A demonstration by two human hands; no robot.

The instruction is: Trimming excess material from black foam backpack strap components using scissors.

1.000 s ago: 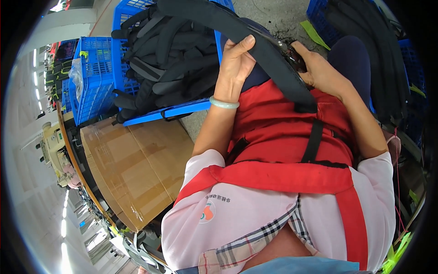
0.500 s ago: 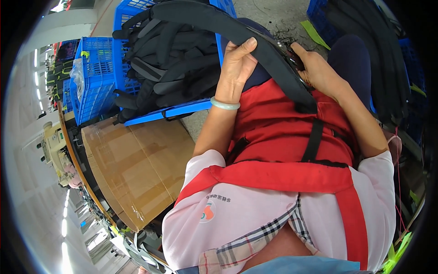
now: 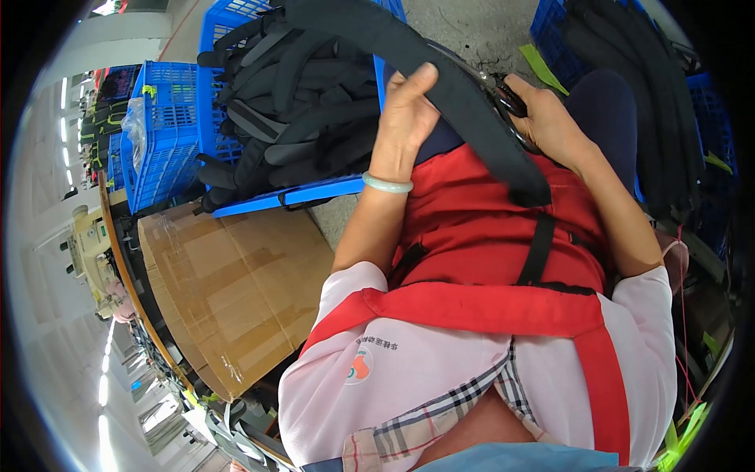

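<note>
A long dark padded strap (image 3: 469,106) stretches from the blue crate down across my lap, its rounded end lying over a red apron (image 3: 472,228). My left hand (image 3: 405,118) is at the strap's left edge, thumb up and the other fingers hidden under it; it appears to grip the strap. To the right of the strap, my right hand (image 3: 550,122) is closed round the black handles of scissors (image 3: 513,101). The blades lie along the strap's right edge and are mostly hidden.
Similar dark straps (image 3: 291,110) fill a blue crate (image 3: 291,195) at the left. Another blue crate (image 3: 161,134) and a cardboard box (image 3: 244,291) stand further left. More long dark pieces (image 3: 637,102) hang over crates at the right. Thread scraps (image 3: 491,63) litter the floor.
The strap has shifted slightly, its lower end now a little further down on the apron. My left thumb has moved off its face to the edge. My right hand keeps the scissors.
</note>
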